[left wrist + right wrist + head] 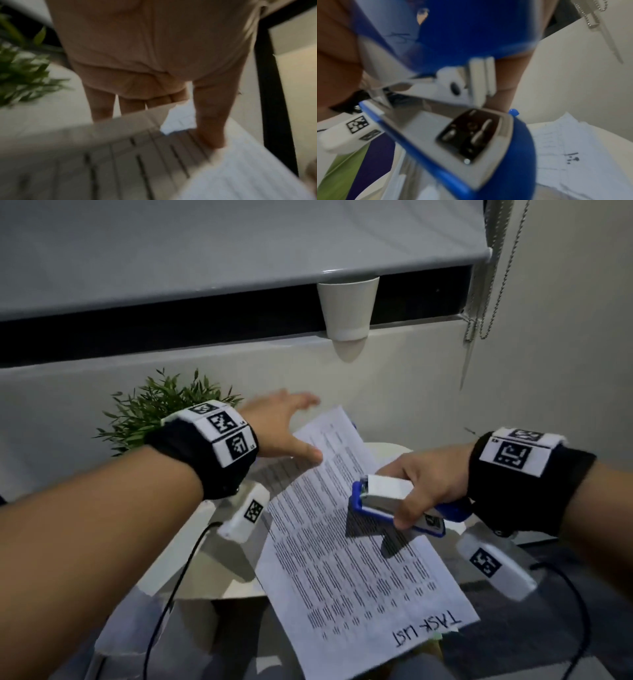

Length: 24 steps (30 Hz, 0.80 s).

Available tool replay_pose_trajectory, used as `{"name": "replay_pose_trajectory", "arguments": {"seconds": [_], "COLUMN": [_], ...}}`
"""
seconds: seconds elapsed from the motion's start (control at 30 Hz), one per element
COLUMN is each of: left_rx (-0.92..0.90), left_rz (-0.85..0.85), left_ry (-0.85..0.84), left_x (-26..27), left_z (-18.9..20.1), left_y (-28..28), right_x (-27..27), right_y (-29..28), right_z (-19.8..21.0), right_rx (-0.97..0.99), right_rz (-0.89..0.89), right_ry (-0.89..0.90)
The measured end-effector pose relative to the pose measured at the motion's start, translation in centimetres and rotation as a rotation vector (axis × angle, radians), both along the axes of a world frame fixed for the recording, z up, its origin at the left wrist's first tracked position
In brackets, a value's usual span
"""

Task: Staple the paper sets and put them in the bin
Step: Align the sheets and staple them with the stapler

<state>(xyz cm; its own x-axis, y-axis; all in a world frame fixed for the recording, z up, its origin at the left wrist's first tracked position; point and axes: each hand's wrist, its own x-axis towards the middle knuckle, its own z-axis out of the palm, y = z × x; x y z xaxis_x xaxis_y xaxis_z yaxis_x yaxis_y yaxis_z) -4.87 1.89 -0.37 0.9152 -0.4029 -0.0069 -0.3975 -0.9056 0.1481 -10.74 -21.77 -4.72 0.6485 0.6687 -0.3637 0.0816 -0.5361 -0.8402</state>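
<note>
A printed paper set (342, 570) with "TASK LIST" handwritten at its near end lies slanted on a small white table (387, 448) and overhangs the table's near edge. My right hand (421, 491) grips a blue and white stapler (380, 494) just above the paper's right edge. In the right wrist view the stapler (471, 135) has its jaws apart with nothing between them, and the paper (573, 148) lies beyond. My left hand (294, 426) reaches forward with fingers spread, thumb (211, 121) on the paper's left edge. A white slatted bin (111, 148) sits under that hand.
A green potted plant (164, 412) stands at the back left against the wall. A white cup (346, 306) sits on the window ledge under the blind. Blind cords (493, 285) hang at the right. Cables trail from both wrist cameras.
</note>
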Motion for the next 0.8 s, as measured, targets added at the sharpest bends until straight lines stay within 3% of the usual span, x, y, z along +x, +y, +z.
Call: {"name": "replay_pose_trajectory", "arguments": {"seconds": [0.1, 0.17, 0.23, 0.33, 0.43, 0.6, 0.8], "left_rx": [-0.202, -0.359, -0.501, -0.693, -0.692, -0.774, -0.865], "left_rz": [-0.033, 0.015, 0.093, 0.198, 0.267, 0.365, 0.385], "left_ry": [0.344, 0.418, 0.369, 0.280, 0.162, 0.065, 0.028], "left_x": [-0.2, -0.5, -0.9, -2.6, -4.5, -6.8, -8.1], "left_z": [-1.3, -3.2, -5.3, -8.3, -10.0, -9.9, -10.2], "left_y": [-0.1, 0.5, 1.5, 2.0, 1.5, -0.4, -1.2], "right_x": [-0.1, 0.3, 1.0, 1.8, 2.3, 3.0, 3.5], "right_y": [-0.1, -0.9, -1.8, -2.2, -0.7, 3.1, 5.1], "right_z": [-1.0, -1.2, -1.1, -0.7, 0.2, -0.5, -2.4], "right_rx": [-0.058, -0.022, 0.087, 0.511, 0.769, 0.619, 0.574], "right_rz": [0.000, -0.130, -0.367, -0.816, -1.042, -1.175, -1.195], "right_ry": [-0.073, -0.138, -0.258, -0.288, -0.222, -0.401, -0.305]}}
